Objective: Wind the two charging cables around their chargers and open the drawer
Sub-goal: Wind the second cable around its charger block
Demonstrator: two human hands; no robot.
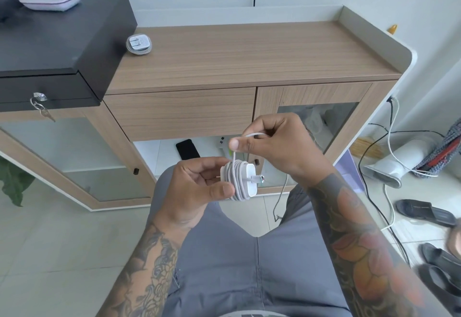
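Far left on the wooden cabinet top (249, 49), a wound charger (139, 44) lies just beside the black drawer box (57, 39), well apart from both hands. Nearer, the left hand (197, 189) grips the white charger (245, 182), cable coils wrapped around its body. Just above it, the right hand (277, 147) pinches the cable's loose end (252, 135). The cabinet drawer (179, 113) behind the hands is closed.

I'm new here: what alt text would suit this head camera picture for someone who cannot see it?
A left hand holds a white charger while the right hand pinches its cable, nearly wound. A second wound charger lies on the wooden cabinet, drawer closed.
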